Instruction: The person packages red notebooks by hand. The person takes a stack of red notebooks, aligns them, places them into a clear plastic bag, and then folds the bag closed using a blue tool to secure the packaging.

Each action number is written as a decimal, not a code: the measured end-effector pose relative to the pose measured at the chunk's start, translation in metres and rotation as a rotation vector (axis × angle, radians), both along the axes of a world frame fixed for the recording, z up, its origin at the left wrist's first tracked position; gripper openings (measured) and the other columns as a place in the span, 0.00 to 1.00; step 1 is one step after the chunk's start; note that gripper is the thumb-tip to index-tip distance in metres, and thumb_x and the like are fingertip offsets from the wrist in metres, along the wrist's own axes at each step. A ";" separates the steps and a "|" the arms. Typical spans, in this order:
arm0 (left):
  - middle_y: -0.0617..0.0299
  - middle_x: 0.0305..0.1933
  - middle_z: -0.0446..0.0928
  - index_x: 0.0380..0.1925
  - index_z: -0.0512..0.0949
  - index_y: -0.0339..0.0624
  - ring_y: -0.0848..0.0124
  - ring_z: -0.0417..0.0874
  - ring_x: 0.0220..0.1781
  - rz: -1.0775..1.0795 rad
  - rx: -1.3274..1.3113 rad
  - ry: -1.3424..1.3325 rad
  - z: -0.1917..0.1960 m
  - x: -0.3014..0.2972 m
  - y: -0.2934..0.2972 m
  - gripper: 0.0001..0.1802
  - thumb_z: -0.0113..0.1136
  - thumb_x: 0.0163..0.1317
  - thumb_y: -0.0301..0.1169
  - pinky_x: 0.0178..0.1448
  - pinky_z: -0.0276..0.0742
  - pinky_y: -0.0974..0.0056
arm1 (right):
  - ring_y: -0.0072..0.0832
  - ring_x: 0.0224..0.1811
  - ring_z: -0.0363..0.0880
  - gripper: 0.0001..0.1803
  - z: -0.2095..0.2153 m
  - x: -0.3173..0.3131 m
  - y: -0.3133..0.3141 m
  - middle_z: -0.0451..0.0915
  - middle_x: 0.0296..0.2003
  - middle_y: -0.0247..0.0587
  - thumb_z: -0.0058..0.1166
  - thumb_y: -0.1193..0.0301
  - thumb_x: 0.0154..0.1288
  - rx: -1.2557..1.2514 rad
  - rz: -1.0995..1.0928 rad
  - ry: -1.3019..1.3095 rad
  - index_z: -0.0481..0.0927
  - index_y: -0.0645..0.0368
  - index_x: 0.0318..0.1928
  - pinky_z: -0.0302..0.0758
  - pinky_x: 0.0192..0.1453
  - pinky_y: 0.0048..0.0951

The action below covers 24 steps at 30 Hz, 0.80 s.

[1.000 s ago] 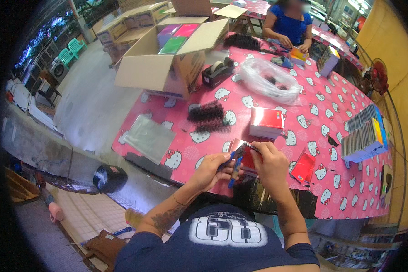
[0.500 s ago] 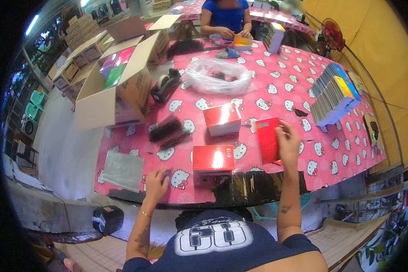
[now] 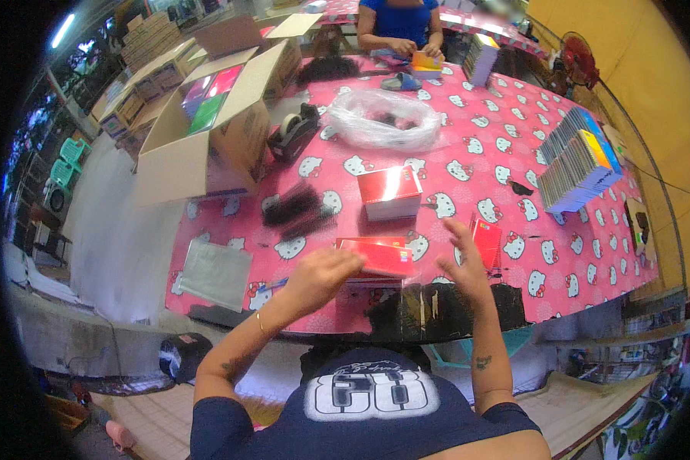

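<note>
Over the left edge of the surface [image 3: 529,276], toward its far corner, stands an open carton [image 3: 244,153], with notebooks [image 3: 207,112] in green, red and purple inside. At the near left corner lie clear sleeves [image 3: 215,272], and a slim blue tool [image 3: 272,285] is just to their right, by the near edge. Farther in are a bundle of black coils [image 3: 293,208] and, beside the carton, a tape dispenser [image 3: 294,132].

The person's left grip [image 3: 326,274] comes over the near edge, fingers curled and closed on the left end of a red notebook [image 3: 379,259]. That notebook sits near the middle of the near edge, askew over another red one. Behind it, toward the centre, is a red stack [image 3: 391,193], and past that a clear bag [image 3: 383,120]. At the far edge a co-worker [image 3: 399,23] has both hands at an orange notebook [image 3: 426,61].

To the right, the right grip [image 3: 464,264] is open and empty, fingers spread, between the held notebook and a red booklet [image 3: 486,244] lying on the surface. An upright stack [image 3: 480,60] stands near the far edge; a long row [image 3: 579,162] of notebooks stands toward the right edge.
</note>
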<state>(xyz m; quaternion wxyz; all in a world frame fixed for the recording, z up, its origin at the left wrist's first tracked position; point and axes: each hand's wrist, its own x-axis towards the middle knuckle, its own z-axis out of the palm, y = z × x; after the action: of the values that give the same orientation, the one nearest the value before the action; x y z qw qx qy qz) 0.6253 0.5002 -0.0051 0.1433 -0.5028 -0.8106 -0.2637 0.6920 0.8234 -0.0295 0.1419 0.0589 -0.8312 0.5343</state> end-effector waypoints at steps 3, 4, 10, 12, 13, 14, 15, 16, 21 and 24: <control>0.52 0.40 0.82 0.50 0.80 0.42 0.54 0.85 0.41 0.071 0.078 -0.172 0.034 -0.011 0.015 0.19 0.64 0.56 0.26 0.43 0.80 0.55 | 0.35 0.65 0.71 0.38 0.018 -0.011 -0.039 0.75 0.59 0.44 0.69 0.70 0.58 -0.094 0.171 0.072 0.67 0.57 0.67 0.65 0.71 0.39; 0.52 0.38 0.81 0.50 0.80 0.43 0.54 0.85 0.39 0.075 0.085 -0.257 0.039 -0.014 0.019 0.18 0.64 0.58 0.26 0.41 0.80 0.55 | 0.35 0.65 0.71 0.38 0.015 -0.017 -0.047 0.75 0.59 0.44 0.69 0.70 0.58 -0.095 0.176 0.073 0.67 0.57 0.67 0.65 0.71 0.39; 0.50 0.43 0.82 0.51 0.81 0.39 0.58 0.84 0.46 0.182 0.485 -0.234 -0.016 -0.058 0.001 0.15 0.60 0.67 0.32 0.51 0.79 0.59 | 0.25 0.51 0.79 0.21 -0.005 -0.027 -0.078 0.82 0.47 0.40 0.67 0.77 0.60 -0.289 0.089 -0.077 0.77 0.59 0.53 0.76 0.56 0.29; 0.47 0.41 0.81 0.47 0.81 0.36 0.55 0.84 0.46 0.453 0.409 -0.403 -0.029 -0.095 -0.014 0.14 0.60 0.66 0.32 0.51 0.79 0.56 | 0.24 0.49 0.79 0.14 -0.006 -0.024 -0.077 0.83 0.44 0.38 0.66 0.78 0.60 -0.309 0.078 -0.127 0.80 0.61 0.46 0.75 0.56 0.28; 0.48 0.40 0.81 0.47 0.81 0.36 0.54 0.82 0.46 0.446 0.185 -0.269 -0.060 -0.104 -0.023 0.15 0.61 0.64 0.32 0.50 0.79 0.55 | 0.23 0.48 0.79 0.13 -0.009 -0.022 -0.078 0.83 0.43 0.37 0.66 0.78 0.60 -0.358 0.116 -0.103 0.81 0.61 0.45 0.75 0.55 0.28; 0.49 0.39 0.80 0.46 0.81 0.35 0.52 0.81 0.45 0.436 -0.036 -0.136 -0.096 -0.111 -0.031 0.15 0.62 0.62 0.32 0.49 0.79 0.54 | 0.23 0.47 0.79 0.12 -0.009 -0.023 -0.081 0.83 0.42 0.36 0.66 0.78 0.60 -0.404 0.156 -0.076 0.81 0.61 0.44 0.75 0.54 0.27; 0.52 0.36 0.77 0.46 0.79 0.35 0.51 0.78 0.42 0.464 -0.106 -0.030 -0.124 -0.110 -0.028 0.16 0.63 0.59 0.31 0.48 0.78 0.52 | 0.20 0.44 0.79 0.12 -0.006 -0.024 -0.086 0.83 0.41 0.34 0.66 0.79 0.60 -0.457 0.175 -0.021 0.82 0.61 0.44 0.75 0.51 0.25; 0.53 0.39 0.75 0.48 0.77 0.35 0.53 0.77 0.44 0.586 -0.323 0.092 -0.158 -0.115 -0.042 0.18 0.62 0.59 0.33 0.48 0.78 0.54 | 0.20 0.44 0.79 0.12 -0.003 -0.024 -0.093 0.83 0.41 0.34 0.66 0.79 0.60 -0.469 0.210 -0.019 0.82 0.61 0.44 0.75 0.51 0.25; 0.53 0.37 0.76 0.38 0.76 0.37 0.58 0.78 0.41 0.575 -0.185 0.143 -0.152 -0.110 -0.021 0.11 0.56 0.56 0.29 0.44 0.78 0.57 | 0.14 0.39 0.77 0.12 -0.007 -0.024 -0.083 0.84 0.38 0.29 0.62 0.80 0.62 -0.400 0.144 -0.147 0.84 0.60 0.47 0.74 0.44 0.20; 0.54 0.36 0.76 0.36 0.75 0.38 0.58 0.79 0.39 0.532 -0.205 0.233 -0.152 -0.109 -0.032 0.08 0.55 0.56 0.27 0.43 0.77 0.57 | 0.14 0.39 0.77 0.15 -0.010 -0.027 -0.084 0.84 0.38 0.29 0.62 0.80 0.62 -0.405 0.198 -0.182 0.84 0.61 0.50 0.73 0.44 0.20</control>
<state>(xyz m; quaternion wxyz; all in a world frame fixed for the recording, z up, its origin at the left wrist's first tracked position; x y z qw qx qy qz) 0.5166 0.4685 -0.1567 0.2478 -0.3117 -0.9143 -0.0744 0.6652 0.7391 -0.0399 0.0224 0.0620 -0.7068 0.7043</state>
